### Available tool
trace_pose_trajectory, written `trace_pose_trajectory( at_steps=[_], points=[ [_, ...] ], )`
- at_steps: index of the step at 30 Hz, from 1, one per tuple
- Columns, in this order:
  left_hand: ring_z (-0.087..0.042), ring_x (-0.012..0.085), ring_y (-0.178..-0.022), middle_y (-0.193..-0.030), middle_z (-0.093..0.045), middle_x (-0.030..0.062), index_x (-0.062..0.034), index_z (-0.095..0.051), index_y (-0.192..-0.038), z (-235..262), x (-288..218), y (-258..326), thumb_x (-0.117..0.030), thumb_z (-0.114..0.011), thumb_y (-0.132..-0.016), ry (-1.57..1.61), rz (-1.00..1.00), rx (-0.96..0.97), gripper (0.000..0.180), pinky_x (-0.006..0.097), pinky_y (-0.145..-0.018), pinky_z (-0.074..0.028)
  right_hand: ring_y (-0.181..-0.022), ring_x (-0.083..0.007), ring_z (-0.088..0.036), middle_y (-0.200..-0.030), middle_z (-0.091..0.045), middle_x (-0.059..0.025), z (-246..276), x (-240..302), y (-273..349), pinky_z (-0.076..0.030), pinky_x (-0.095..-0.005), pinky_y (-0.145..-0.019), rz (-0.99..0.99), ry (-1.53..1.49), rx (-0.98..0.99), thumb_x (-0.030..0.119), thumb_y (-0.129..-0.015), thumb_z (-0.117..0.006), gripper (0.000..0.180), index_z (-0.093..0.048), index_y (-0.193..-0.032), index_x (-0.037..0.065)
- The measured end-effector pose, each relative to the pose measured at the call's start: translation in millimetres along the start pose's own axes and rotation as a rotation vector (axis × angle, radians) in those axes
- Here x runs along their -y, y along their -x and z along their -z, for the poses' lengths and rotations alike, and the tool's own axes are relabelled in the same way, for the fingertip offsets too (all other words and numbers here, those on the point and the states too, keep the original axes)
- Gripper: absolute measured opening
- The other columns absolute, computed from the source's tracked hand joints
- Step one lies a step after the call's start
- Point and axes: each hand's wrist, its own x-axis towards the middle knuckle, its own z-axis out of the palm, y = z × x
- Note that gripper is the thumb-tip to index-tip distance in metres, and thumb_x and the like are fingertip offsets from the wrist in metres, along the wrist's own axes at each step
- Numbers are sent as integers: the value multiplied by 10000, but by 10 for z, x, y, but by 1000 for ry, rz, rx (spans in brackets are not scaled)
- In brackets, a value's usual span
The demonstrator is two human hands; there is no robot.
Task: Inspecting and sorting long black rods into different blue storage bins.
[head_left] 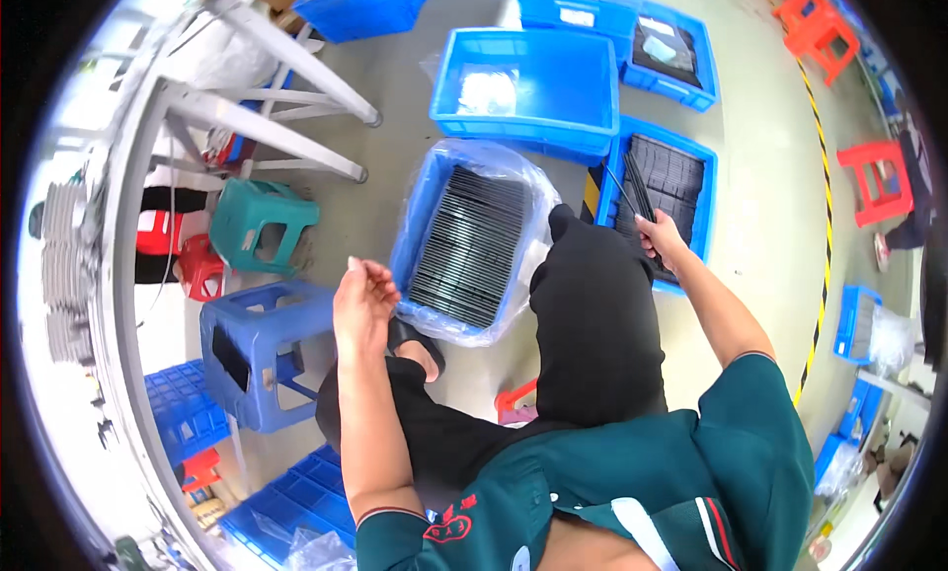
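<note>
My right hand (pixel 662 239) is closed around a few thin, dark flat pieces (pixel 640 186), seen nearly edge-on. They are held over a blue crate (pixel 709 191) at my right, in which dark flat parts (pixel 667 166) lie in rows. My left hand (pixel 365 297) is raised, its fingers apart and slightly curled, with nothing in it. Beside that hand, between my legs, stands a blue bin (pixel 410 237) lined with clear plastic (pixel 533 191). A long row of thin dark plates (pixel 469 245) stands on edge in it, closely stacked.
An open blue crate (pixel 523 132) stands beyond the lined bin, with more blue crates behind it. Left of me are a green stool (pixel 259 226), a blue stool (pixel 267 349) and white table legs (pixel 296 58). Red stools (pixel 877 181) stand far right, past a yellow-black floor line (pixel 825 196).
</note>
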Motion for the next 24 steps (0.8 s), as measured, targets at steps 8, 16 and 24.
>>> trace_pose_trajectory(
  at_steps=[8,16,24],
  points=[
    [-513,145,-672,-749,-550,22,-63,-583,-891,168,-216,121,-363,-547,-904,387,-92,203,302,305,-639,-452,-439,-57,-402,-618,-476,-11,-1281,1919,1160,-297,-215,-378,410,96,585,156,-862,-601,145,-478,-880,82],
    [-516,169,-758,-794,-532,19,-67,-559,-913,501,-491,137,-441,-475,-915,840,-328,193,384,315,-703,-452,-434,-75,-369,-584,-435,-16,-2633,1928,1943,-292,-220,-387,227,199,1072,119,-869,-585,160,-447,-929,63],
    [-508,188,-778,-823,-526,38,-59,-532,-918,586,-441,218,-398,-456,-936,869,-352,230,348,334,-766,-448,-450,-57,-380,-621,-439,-2,-2953,1667,1974,-305,-203,-402,268,284,1084,119,-884,-564,150,-423,-869,73]
  ],
)
